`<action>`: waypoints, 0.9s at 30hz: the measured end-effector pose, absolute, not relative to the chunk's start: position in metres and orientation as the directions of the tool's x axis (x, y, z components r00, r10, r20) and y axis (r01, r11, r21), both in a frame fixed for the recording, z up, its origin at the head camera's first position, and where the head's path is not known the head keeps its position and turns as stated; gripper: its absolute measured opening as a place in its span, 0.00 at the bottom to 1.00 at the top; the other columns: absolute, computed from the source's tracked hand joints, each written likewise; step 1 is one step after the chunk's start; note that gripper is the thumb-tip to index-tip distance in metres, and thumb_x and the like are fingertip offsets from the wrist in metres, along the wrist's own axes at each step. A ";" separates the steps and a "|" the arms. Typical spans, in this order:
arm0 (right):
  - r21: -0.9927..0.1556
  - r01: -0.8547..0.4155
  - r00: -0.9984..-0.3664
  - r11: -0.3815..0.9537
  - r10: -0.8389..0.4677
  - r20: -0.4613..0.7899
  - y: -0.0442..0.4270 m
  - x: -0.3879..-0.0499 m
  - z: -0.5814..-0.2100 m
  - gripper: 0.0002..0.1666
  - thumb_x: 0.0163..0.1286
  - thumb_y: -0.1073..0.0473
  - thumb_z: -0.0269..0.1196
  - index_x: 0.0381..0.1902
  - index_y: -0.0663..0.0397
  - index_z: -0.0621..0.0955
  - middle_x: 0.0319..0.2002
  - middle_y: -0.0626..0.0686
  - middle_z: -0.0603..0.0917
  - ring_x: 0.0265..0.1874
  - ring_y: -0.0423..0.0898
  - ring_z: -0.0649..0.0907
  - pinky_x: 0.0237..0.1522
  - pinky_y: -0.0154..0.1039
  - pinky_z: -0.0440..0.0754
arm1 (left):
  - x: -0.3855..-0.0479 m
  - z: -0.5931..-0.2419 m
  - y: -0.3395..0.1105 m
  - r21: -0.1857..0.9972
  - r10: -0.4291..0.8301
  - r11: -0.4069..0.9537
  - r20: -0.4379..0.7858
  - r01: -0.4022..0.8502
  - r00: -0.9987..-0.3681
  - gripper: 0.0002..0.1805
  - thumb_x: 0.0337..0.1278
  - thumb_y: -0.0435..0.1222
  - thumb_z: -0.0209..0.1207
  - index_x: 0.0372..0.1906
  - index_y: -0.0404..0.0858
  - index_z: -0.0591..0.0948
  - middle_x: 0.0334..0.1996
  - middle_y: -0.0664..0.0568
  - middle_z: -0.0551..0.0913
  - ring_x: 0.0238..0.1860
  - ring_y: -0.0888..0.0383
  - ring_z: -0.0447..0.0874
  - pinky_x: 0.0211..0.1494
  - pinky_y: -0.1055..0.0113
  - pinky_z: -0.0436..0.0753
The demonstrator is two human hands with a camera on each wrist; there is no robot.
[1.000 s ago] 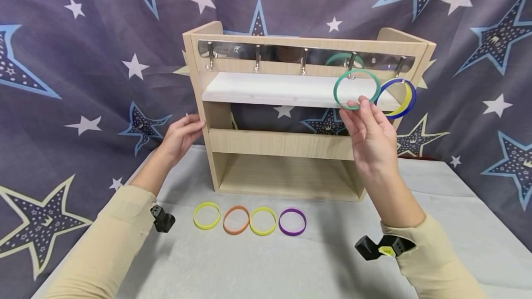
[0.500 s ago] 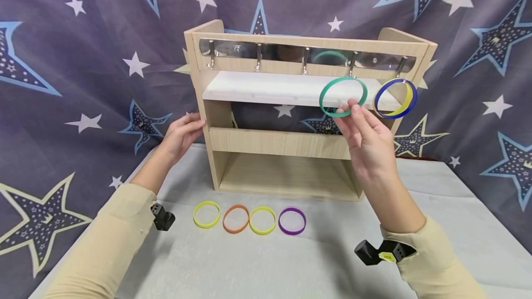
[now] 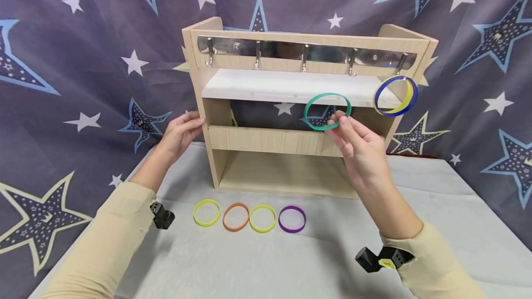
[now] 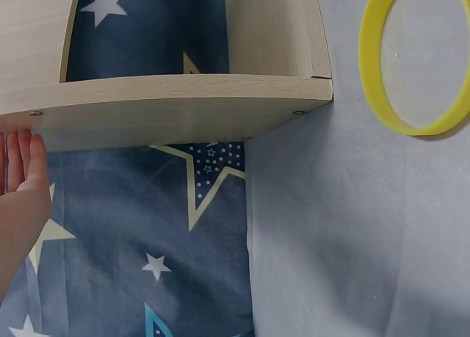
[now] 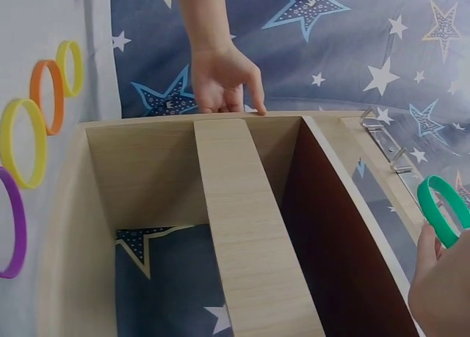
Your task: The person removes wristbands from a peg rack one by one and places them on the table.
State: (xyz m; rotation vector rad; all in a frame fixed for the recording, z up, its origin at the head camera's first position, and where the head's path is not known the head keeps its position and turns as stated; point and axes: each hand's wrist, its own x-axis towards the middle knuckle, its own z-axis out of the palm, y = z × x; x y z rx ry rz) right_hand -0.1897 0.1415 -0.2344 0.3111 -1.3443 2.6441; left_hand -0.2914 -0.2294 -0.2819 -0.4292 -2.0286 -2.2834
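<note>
My right hand (image 3: 363,151) pinches a green silicone wristband (image 3: 308,113) between thumb and fingers, in front of the wooden shelf unit (image 3: 274,141) and below its hook rail. In the right wrist view the green wristband (image 5: 426,197) shows at the right edge. My left hand (image 3: 179,135) rests with its fingertips against the unit's left side; the left wrist view has this hand (image 4: 23,179) at its left edge, fingers fairly straight. A blue wristband (image 3: 411,103) and a yellow one (image 3: 407,98) hang together from the rightmost hook (image 3: 401,63).
On the grey tabletop (image 3: 232,262) lie a yellow wristband (image 3: 195,218), an orange one (image 3: 225,223), another yellow one (image 3: 251,223) and a purple one (image 3: 280,223) in a row. The metal rail (image 3: 282,50) bears several hooks. A starry curtain (image 3: 104,26) hangs behind.
My right hand has moved left and down with the green wristband, away from the second hook from the right. My left hand stays at the unit's side.
</note>
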 end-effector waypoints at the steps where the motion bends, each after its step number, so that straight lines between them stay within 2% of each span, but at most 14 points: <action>1: -0.783 -0.228 -0.967 -0.579 0.043 0.250 0.141 -0.190 -0.235 0.09 0.67 0.65 0.61 0.29 0.55 0.87 0.36 0.47 0.87 0.37 0.39 0.86 0.50 0.30 0.84 | -0.291 -0.282 -0.230 0.965 0.140 -0.134 0.243 0.225 -0.960 0.17 0.66 0.32 0.50 0.57 0.30 0.68 0.45 0.58 0.78 0.48 0.67 0.80 0.72 0.66 0.69; 8: -0.799 -0.202 -0.974 -0.566 0.028 0.227 0.140 -0.190 -0.244 0.11 0.68 0.65 0.59 0.29 0.53 0.87 0.33 0.46 0.88 0.37 0.38 0.87 0.50 0.31 0.84 | -0.293 -0.283 -0.229 0.965 0.134 -0.142 0.241 0.222 -0.961 0.14 0.66 0.31 0.49 0.54 0.33 0.70 0.45 0.58 0.78 0.48 0.67 0.80 0.71 0.67 0.69; 14: -0.791 -0.211 -0.973 -0.574 0.050 0.224 0.139 -0.191 -0.253 0.10 0.67 0.65 0.60 0.28 0.52 0.86 0.34 0.46 0.87 0.35 0.38 0.87 0.48 0.30 0.85 | -0.293 -0.284 -0.229 0.962 0.132 -0.143 0.250 0.231 -0.959 0.10 0.66 0.31 0.49 0.51 0.37 0.72 0.44 0.58 0.79 0.47 0.67 0.80 0.66 0.72 0.73; 18: -0.807 -0.192 -0.979 -0.559 0.057 0.194 0.141 -0.190 -0.258 0.09 0.67 0.64 0.60 0.31 0.52 0.86 0.36 0.45 0.87 0.36 0.37 0.86 0.49 0.29 0.84 | -0.294 -0.283 -0.229 0.961 0.133 -0.148 0.253 0.233 -0.958 0.10 0.66 0.31 0.50 0.50 0.37 0.72 0.44 0.58 0.79 0.47 0.66 0.80 0.62 0.74 0.74; 27: -0.820 -0.174 -0.984 -0.546 0.064 0.166 0.144 -0.191 -0.267 0.12 0.68 0.65 0.59 0.30 0.50 0.87 0.37 0.45 0.87 0.37 0.36 0.86 0.49 0.28 0.84 | -0.292 -0.283 -0.228 0.962 0.133 -0.154 0.247 0.226 -0.960 0.11 0.66 0.31 0.50 0.51 0.36 0.71 0.44 0.58 0.78 0.47 0.67 0.80 0.60 0.76 0.74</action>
